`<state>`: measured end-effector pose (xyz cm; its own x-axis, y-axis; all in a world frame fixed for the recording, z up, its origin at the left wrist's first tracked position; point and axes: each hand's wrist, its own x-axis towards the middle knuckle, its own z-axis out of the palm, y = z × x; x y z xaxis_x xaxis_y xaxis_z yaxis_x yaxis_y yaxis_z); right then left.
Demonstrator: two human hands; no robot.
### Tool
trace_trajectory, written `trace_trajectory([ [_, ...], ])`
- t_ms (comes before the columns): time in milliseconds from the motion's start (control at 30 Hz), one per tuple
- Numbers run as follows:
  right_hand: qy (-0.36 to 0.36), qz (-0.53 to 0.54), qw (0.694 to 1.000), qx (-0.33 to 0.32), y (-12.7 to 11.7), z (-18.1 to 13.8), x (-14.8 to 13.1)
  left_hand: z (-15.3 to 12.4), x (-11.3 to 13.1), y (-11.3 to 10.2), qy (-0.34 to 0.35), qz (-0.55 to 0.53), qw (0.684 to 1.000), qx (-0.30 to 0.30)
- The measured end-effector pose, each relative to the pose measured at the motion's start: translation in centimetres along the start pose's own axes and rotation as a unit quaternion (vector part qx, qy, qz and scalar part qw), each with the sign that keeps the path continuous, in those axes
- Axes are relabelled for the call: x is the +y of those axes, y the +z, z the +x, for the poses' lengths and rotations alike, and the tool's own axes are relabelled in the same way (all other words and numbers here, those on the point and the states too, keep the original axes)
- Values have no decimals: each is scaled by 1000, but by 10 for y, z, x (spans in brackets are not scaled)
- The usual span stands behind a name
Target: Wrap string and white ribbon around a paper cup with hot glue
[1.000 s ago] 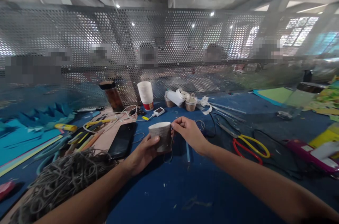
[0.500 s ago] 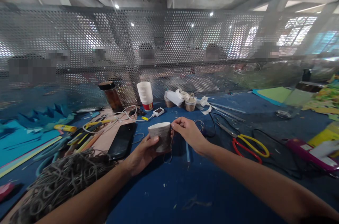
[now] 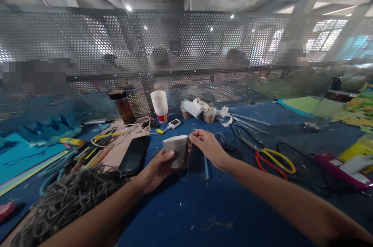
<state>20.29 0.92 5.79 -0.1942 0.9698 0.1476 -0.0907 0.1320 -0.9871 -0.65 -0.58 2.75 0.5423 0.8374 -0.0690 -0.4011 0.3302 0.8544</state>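
My left grip point(image 3: 157, 167) is wrapped around a small pale cup point(image 3: 175, 153), holding it mouth up over the blue tabletop point(image 3: 204, 208) in the middle of the view. My right grip point(image 3: 207, 145) meets the cup's rim on its right side. Its thumb and forefinger are pressed together on what looks like a thin cord point(image 3: 185, 176), too fine to be sure of, and a loop hangs below the cup. A black phone point(image 3: 134, 155) lies just left of the cup. A heap of grey string point(image 3: 67, 196) sits nearer, on the left. Red-and-yellow scissors point(image 3: 275, 159) lie well apart on the right. A stack of white cups point(image 3: 159, 105) stands beyond, before a perforated metal screen point(image 3: 87, 44).
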Motion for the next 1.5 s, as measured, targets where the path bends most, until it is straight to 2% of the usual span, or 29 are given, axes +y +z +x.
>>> trace_trajectory([
  [500,18,56,998,-4,1,2,5,1,2,0,1,-12,999,-44],
  [667,19,85,996,3,4,-2,2,4,4,1,22,8,999,-24],
  [900,-30,-7,999,13,6,-7,-3,6,1,0,40,-4,999,36],
  [1000,-81,-79,994,-13,8,-13,-2,5,0,2,35,-9,998,44],
  [1100,-149,-186,970,-42,12,-21,-2,5,0,3,32,-3,998,53],
  [1267,-271,-322,906,-50,13,-29,-9,6,-1,-2,41,-28,997,54],
  [1400,-256,-451,854,-32,-5,-24,-15,5,1,-2,19,-49,998,43],
  [1500,-227,-564,794,-6,-31,-23,-6,4,3,0,11,-54,998,34],
])
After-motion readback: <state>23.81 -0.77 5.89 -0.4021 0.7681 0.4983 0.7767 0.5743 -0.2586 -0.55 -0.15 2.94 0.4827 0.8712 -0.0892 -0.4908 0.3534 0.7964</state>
